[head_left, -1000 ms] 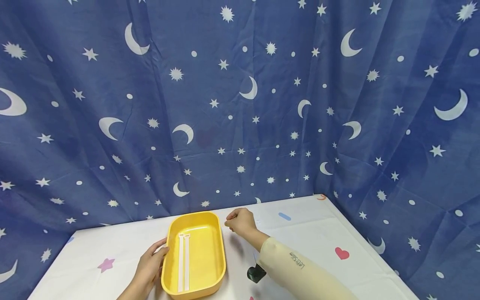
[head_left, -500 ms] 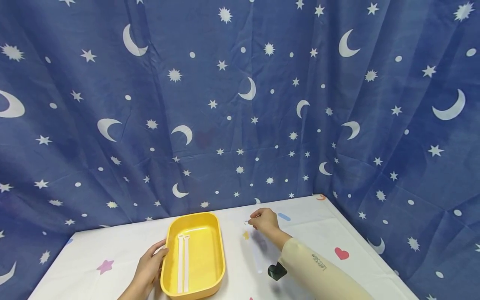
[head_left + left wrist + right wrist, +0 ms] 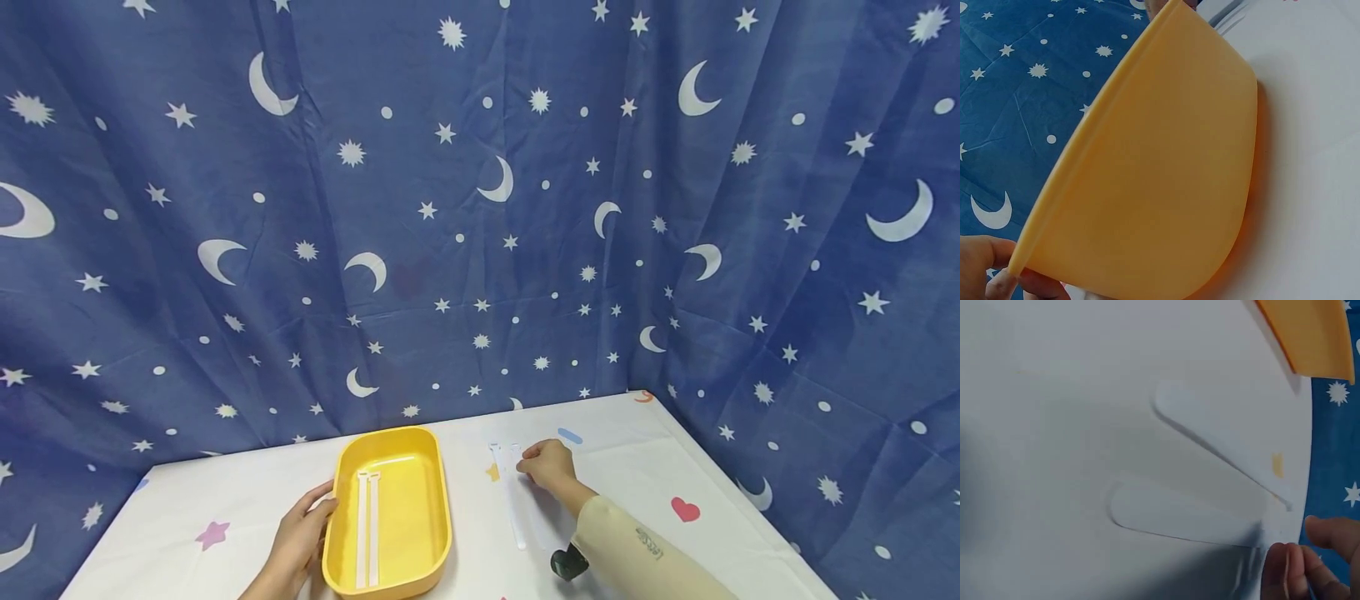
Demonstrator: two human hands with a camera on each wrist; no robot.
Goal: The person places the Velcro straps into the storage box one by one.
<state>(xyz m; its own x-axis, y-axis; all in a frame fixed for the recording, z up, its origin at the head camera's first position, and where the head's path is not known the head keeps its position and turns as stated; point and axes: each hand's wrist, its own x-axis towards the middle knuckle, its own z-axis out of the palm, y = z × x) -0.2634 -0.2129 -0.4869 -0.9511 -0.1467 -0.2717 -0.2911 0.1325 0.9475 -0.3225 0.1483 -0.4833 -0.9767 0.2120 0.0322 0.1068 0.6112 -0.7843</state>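
My left hand grips the left rim of a yellow tray, thumb and fingers on its edge. Inside the tray two pale straps, each with a slotted head, lie side by side. To the right, two more white straps lie on the table; the left one is easier to see in the head view. My right hand is at the slotted end of the other strap. In the right wrist view, thumb and fingers stand apart; whether they touch the strap cannot be made out.
A white cloth with printed shapes, among them a red heart and a pink star, covers the table. Behind it hangs a blue curtain with moons and stars. A dark device sits at my right wrist.
My right hand has moved from beside the tray's right rim rightward, past the first loose strap to the second. Both loose straps now show. The left hand and tray stay put.
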